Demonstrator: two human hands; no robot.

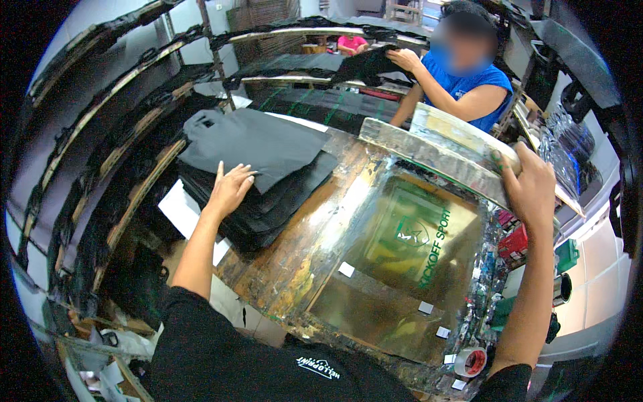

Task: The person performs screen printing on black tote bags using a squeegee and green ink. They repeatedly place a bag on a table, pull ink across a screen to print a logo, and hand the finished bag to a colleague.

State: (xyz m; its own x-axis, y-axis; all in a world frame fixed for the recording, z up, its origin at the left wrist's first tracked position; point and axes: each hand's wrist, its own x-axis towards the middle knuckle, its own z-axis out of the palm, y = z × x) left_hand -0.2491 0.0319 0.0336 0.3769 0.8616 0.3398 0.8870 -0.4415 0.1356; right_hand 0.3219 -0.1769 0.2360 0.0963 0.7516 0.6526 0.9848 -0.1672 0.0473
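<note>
Right of centre, a long ink-smeared squeegee with a pale wooden handle (439, 151) lies tilted over the far edge of the framed, yellowish printing screen (395, 261); the right hand (532, 187) has its fingers closed around the squeegee's right end. Left of centre, the left hand (231, 189) rests flat, fingers spread, on a stack of black fabric bags (268, 167) on the paint-stained wooden table (295, 261). Beyond, a person in a blue shirt (462, 84) handles dark cloth.

I see a worn, paint-stained wooden surface (315, 234). A stack of black fabric bags (268, 174) lies on its left part, overhanging the edge. On the right lies a glossy green-tinted printing plate (395, 268) with small white tape squares (346, 269). A roll of tape (471, 362) sits at the near right corner.
</note>
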